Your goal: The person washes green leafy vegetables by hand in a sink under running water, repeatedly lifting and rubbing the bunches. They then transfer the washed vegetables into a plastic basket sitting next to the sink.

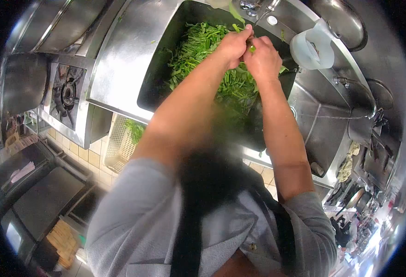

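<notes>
Over the far side of a dark basin (161,69), my two hands meet with fingers curled around green leafy vegetable stems. My left hand (233,50) is closed, with a long leaf (235,14) rising beyond its fingertips. Beside it, my right hand (264,60) is also closed, and a cut-looking green stem end (252,48) shows between its fingers. Below both hands, a large heap of leafy greens (196,48) fills much of the basin. My fingers hide most of the held stems.
A translucent plastic jug (311,46) stands right of the basin, near a faucet (272,5). A steel sink (325,124) lies to the right. At the left are a steel counter (119,60) and a gas burner (69,92). A cream plastic basket (115,147) with greens sits below the counter.
</notes>
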`<state>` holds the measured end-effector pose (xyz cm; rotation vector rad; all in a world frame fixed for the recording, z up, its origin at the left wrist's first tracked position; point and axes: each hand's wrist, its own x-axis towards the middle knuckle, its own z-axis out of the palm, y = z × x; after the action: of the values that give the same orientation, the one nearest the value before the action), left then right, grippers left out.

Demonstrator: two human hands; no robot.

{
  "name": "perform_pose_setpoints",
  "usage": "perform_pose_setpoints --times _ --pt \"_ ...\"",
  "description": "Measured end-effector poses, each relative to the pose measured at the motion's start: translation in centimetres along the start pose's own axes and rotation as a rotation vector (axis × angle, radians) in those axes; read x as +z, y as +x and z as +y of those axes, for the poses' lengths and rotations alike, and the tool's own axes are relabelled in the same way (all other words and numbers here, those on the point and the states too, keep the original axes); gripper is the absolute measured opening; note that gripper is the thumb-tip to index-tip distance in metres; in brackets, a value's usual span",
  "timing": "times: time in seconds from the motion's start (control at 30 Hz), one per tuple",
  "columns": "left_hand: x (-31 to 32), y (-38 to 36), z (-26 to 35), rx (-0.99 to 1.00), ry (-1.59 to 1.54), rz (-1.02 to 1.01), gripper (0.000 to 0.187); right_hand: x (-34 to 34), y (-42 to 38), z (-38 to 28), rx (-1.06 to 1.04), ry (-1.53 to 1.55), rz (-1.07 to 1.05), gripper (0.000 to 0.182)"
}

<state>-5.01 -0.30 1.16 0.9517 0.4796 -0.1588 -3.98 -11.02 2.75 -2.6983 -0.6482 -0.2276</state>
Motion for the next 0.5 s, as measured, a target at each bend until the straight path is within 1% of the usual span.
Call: perform_pose_setpoints --times 0.03,0.07,0.1,0.17,0.2,0.23,0.27,0.3,0.33,0.37,0.4,0.43,0.47,0.5 --pt "0.3 0.2 0.0 -0.047 -0.028 0.007 0.051 0.1 0.3 0.4 0.03 0.001 0.015 0.022" --pt "0.5 0.3 -0.1 -0.048 -0.028 0.006 0.051 0.0 0.3 0.9 0.109 0.084 -0.003 0.025" --pt "0.9 0.5 -0.2 -0.045 0.011 0.013 0.05 0.1 0.4 1.3 0.112 0.083 -0.004 0.025" --pt "1.6 0.8 -0.6 -0.046 0.05 0.016 0.049 0.7 0.8 2.7 0.192 0.133 0.068 0.029" --pt "1.6 1.6 -1.3 0.02 0.066 0.007 0.048 1.9 1.0 4.1 0.219 0.196 0.131 0.032" --pt "2.0 1.4 -1.1 0.087 0.082 -0.001 0.047 1.9 1.1 5.4 0.222 0.192 0.131 0.032" --pt "2.2 1.1 -0.9 0.123 0.016 0.042 0.047 1.7 1.1 6.8 0.382 0.453 0.08 0.031" --pt "2.2 0.9 -0.3 0.12 0.016 0.037 0.047 1.4 1.1 8.0 0.542 0.714 0.026 0.031" --pt "1.8 1.0 0.3 0.11 0.052 0.085 0.049 0.6 0.7 8.8 0.669 0.926 0.035 0.025" --pt "1.3 1.0 0.9 0.102 0.086 0.135 0.051 -0.1 0.5 9.4 0.668 0.924 0.036 0.025" --pt "0.2 1.6 0.6 0.149 0.175 0.156 0.053 -0.5 0.2 10.2 0.633 1.034 0.032 0.024" --pt "-0.9 2.6 -0.3 0.146 0.172 0.16 0.053 -0.9 -0.1 10.6 0.597 1.144 0.025 0.022" --pt "-1.9 3.5 -1.2 0.067 0.646 0.171 0.052 -1.2 -0.1 10.8 0.604 1.227 0.006 0.023" --pt "-3.1 4.6 -2.1 -0.018 1.12 0.179 0.051 -1.6 0.0 10.6 0.597 1.229 0.001 0.023"
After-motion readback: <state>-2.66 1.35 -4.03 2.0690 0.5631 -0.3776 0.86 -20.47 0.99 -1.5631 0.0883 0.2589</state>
